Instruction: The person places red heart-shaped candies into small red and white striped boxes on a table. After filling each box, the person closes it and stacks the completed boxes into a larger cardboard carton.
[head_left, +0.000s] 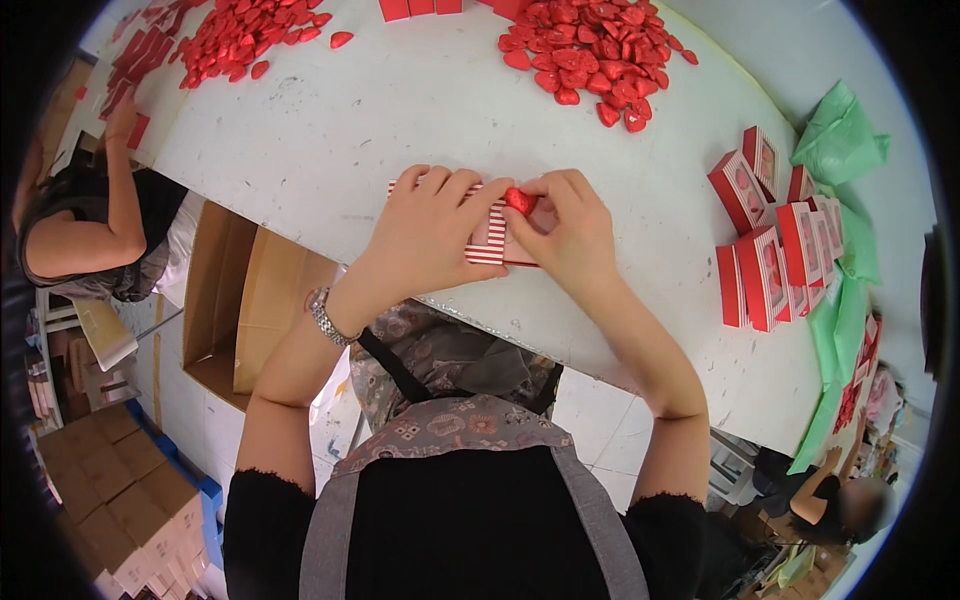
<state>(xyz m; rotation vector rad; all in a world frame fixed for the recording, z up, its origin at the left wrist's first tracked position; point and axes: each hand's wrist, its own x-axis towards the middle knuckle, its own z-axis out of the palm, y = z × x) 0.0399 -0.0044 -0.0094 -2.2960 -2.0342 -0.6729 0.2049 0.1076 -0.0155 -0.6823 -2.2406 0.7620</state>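
Near the table's front edge lies a small box with a red-and-white striped sleeve (486, 253), its pale tray partly showing at the right end. My left hand (435, 225) spreads over the box and grips its sleeve. Between the thumb and fingers of my right hand (566, 225) is a red foil-wrapped heart (519, 201), held at the exposed end of the tray. The fingers hide much of the box, so its contents cannot be told.
Piles of red foil hearts (585, 56) lie across the white table (315, 142). Windowed striped boxes (765, 277) stand stacked at the right beside green plastic bags (840, 142). An open carton (217, 292) stands at the left, near a co-worker's arm (124, 202). Another person sits far right.
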